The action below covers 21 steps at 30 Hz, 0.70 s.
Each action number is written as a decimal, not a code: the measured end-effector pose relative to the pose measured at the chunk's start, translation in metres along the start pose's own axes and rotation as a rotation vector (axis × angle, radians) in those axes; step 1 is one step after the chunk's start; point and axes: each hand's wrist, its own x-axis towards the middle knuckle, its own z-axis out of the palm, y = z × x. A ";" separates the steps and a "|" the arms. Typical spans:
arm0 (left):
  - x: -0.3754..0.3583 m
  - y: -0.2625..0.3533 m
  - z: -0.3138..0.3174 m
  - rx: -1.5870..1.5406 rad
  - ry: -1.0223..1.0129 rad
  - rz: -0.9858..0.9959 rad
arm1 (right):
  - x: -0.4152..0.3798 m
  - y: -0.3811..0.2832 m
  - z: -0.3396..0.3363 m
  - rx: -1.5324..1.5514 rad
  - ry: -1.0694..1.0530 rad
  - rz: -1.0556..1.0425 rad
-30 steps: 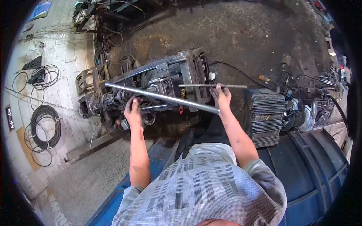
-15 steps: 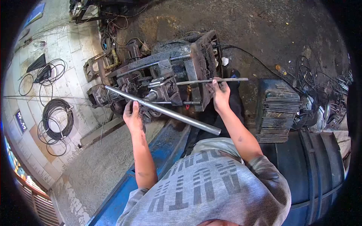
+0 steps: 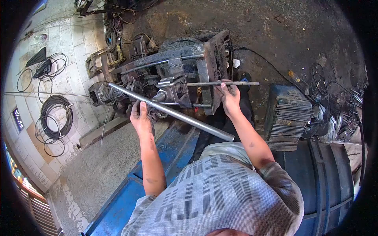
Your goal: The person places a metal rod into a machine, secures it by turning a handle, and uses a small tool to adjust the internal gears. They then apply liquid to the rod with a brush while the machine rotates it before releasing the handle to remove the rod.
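Fingers of my left hand [image 3: 141, 117] are curled round the pipe [image 3: 173, 113], gripping it near its middle; my right hand [image 3: 229, 94] has its fingers closed on the thin rod [image 3: 222, 83]. Nearest me the pipe's cut end hangs free over the blue frame [image 3: 169, 157], and from there it slants up and left across the machine [image 3: 177, 76]. Against a second ago my left hand has slid a little up the pipe and the near end has swung lower and closer to me, so I judge the pipe is being drawn back or re-angled against the machine, not yet seated. The rod lies level, one end at the machine's plate [image 3: 215, 59], the other poking right. Beyond, a finned motor [image 3: 287, 118] sits right, and cable coils [image 3: 53, 118] lie on the tiled floor far left
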 end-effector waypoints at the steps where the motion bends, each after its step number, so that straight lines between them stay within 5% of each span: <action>1: 0.001 -0.002 -0.002 -0.001 0.000 -0.003 | 0.000 0.000 0.001 -0.014 0.011 0.012; 9: 0.017 -0.035 -0.015 0.071 0.003 0.123 | -0.004 0.008 0.020 -0.119 -0.018 0.099; 13: 0.027 -0.049 -0.004 0.076 -0.045 -0.158 | -0.001 0.021 0.035 -0.110 -0.044 0.104; 16: 0.047 -0.069 0.009 0.371 -0.035 -0.382 | 0.002 0.031 0.044 -0.190 -0.045 0.131; 18: 0.068 -0.098 0.007 0.262 -0.107 -0.409 | 0.001 0.034 0.051 -0.186 -0.061 0.105; 21: 0.085 -0.123 0.011 -0.353 -0.313 -0.669 | 0.001 0.037 0.057 -0.177 -0.008 0.196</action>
